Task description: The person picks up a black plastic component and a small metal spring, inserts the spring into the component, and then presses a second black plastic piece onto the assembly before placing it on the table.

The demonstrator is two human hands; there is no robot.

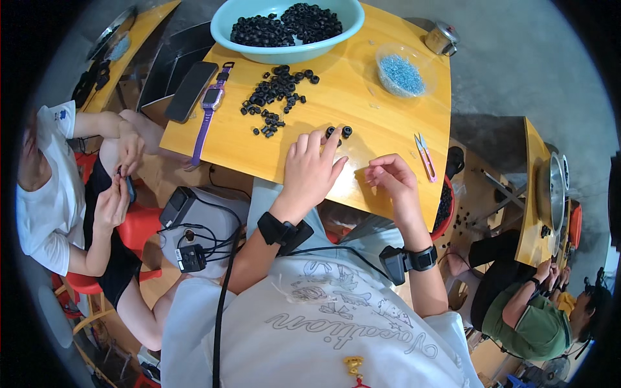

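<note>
Yellow table is seen from above. At its far edge, a light-blue basin is placed; it is loaded with small black rings, heaped in two mounds. Below the near right edge, a red bucket is partly hidden by the table; more black pieces are held in it. At far right, a clear bowl is partly filled with tiny light-blue pieces. Left hand is held open, palm down, fingertips at a few black rings near the table's front. Right hand is held just beside, fingers curled toward thumb; whether anything is pinched cannot be told. Phone and purple-strapped watch are laid side by side at left. Metal cup is set near the clear bowl; its contents cannot be made out. Pink-handled snips are laid at right. Loose black rings are scattered between basin and left hand.
</note>
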